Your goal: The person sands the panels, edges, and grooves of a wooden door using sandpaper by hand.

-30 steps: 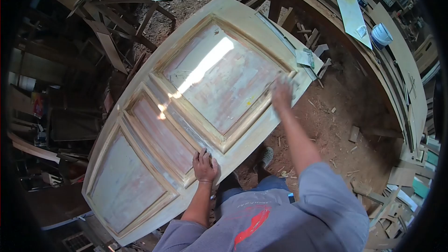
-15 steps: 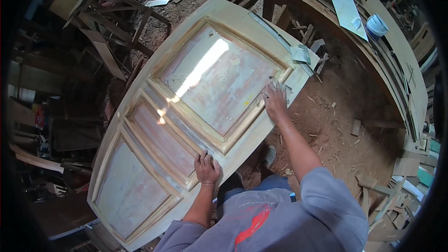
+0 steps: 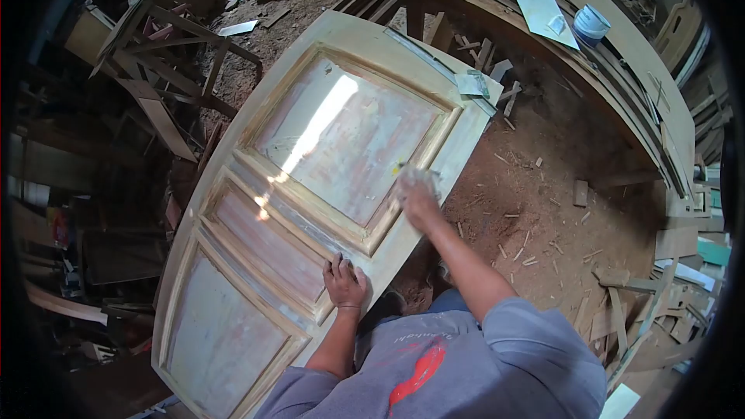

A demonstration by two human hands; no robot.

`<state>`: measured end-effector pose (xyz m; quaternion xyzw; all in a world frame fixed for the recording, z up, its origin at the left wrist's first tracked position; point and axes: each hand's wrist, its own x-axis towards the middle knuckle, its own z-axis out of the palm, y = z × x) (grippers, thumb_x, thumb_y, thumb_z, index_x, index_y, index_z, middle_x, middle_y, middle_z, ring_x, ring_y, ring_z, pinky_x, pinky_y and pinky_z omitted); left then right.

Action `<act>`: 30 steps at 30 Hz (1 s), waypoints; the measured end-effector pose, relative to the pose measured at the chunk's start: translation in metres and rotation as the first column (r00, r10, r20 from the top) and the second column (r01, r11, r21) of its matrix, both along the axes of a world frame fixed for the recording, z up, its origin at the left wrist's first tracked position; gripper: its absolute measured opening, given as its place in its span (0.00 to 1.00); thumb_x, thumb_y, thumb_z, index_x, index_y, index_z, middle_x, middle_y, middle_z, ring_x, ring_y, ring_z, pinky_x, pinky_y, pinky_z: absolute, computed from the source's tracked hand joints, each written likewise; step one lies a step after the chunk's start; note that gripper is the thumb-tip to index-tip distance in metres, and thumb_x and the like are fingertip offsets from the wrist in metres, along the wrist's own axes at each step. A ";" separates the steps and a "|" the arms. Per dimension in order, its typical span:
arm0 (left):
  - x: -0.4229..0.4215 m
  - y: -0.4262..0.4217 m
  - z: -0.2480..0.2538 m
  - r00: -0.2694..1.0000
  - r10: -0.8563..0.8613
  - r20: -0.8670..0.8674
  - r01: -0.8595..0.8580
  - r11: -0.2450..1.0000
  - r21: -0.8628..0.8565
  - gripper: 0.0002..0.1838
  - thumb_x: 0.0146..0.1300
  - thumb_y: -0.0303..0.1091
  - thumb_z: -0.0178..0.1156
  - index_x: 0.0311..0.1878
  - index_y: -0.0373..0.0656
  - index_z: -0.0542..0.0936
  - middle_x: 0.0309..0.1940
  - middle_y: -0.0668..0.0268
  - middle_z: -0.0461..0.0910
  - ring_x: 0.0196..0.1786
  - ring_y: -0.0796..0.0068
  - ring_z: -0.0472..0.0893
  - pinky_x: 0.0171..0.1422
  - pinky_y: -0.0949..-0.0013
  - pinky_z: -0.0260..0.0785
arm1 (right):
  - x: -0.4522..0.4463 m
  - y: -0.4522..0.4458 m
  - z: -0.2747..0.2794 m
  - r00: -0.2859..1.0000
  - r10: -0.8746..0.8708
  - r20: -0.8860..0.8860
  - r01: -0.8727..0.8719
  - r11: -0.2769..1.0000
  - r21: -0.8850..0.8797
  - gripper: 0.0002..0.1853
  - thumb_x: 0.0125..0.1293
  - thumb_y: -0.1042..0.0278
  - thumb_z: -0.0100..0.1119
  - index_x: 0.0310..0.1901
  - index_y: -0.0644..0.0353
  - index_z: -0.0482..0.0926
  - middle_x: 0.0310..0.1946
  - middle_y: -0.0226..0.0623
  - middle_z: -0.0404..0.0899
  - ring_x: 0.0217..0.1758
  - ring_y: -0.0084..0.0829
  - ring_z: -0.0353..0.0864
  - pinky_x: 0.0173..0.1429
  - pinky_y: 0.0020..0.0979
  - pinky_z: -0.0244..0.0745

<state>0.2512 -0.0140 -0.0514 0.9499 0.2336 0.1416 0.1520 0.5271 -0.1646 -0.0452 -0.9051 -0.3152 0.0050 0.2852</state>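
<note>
A pale wooden door (image 3: 454, 128) with raised mouldings lies flat before me, its panels smeared white and pink. My right hand (image 3: 419, 195) is on the right moulding of the large upper panel (image 3: 341, 140), blurred by motion. Under its fingers is a greyish sheet or rag, too smeared to identify. Near the lower right corner of the middle panel (image 3: 268, 237), my left hand (image 3: 344, 282) rests on the frame, fingers slightly bent and apart, holding nothing visible. A small grey-green piece (image 3: 472, 84) lies at the door's far right corner, beside a long metal strip (image 3: 423, 54).
On the curved bench at the upper right stand a white and blue tub (image 3: 591, 25) and a pale board (image 3: 535, 0). Wood scraps (image 3: 580, 192) litter the dirt floor. A wooden trestle (image 3: 182, 50) stands at the upper left.
My right hand has slid down and left along the moulding, toward me. The left hand keeps its place on the frame. The camera view has shifted slightly.
</note>
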 end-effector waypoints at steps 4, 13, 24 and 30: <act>0.003 0.002 0.005 1.000 -0.011 0.013 0.012 1.000 -0.018 0.20 0.65 0.37 0.68 0.57 0.41 0.80 0.70 0.51 0.78 0.73 0.35 0.71 0.83 0.38 0.63 | -0.045 0.023 -0.014 0.970 0.069 -0.235 -0.130 0.958 -0.256 0.30 0.81 0.63 0.47 0.81 0.64 0.71 0.72 0.60 0.79 0.83 0.57 0.69 0.93 0.64 0.39; 0.001 -0.002 0.011 1.000 -0.010 -0.004 0.009 0.999 -0.033 0.21 0.66 0.37 0.68 0.58 0.38 0.78 0.71 0.48 0.76 0.75 0.35 0.70 0.85 0.36 0.60 | -0.019 0.009 -0.019 0.969 0.021 -0.248 -0.059 0.988 -0.144 0.27 0.84 0.56 0.49 0.77 0.60 0.76 0.78 0.50 0.77 0.85 0.48 0.69 0.94 0.59 0.42; 0.009 -0.006 0.015 0.998 0.059 -0.015 -0.060 0.995 -0.080 0.22 0.60 0.35 0.70 0.57 0.41 0.81 0.70 0.50 0.78 0.74 0.35 0.71 0.83 0.37 0.64 | -0.052 0.010 -0.008 0.867 0.404 -0.291 -0.447 0.890 -0.095 0.30 0.82 0.58 0.50 0.80 0.63 0.72 0.81 0.47 0.74 0.90 0.47 0.61 0.95 0.60 0.37; 0.006 -0.002 -0.002 0.995 0.078 -0.063 -0.080 0.996 -0.039 0.24 0.59 0.39 0.70 0.58 0.47 0.80 0.71 0.58 0.79 0.75 0.39 0.72 0.83 0.38 0.64 | 0.197 -0.071 -0.023 0.998 0.065 0.013 -0.062 0.986 -0.158 0.28 0.88 0.54 0.45 0.78 0.60 0.76 0.77 0.52 0.77 0.85 0.49 0.70 0.93 0.54 0.47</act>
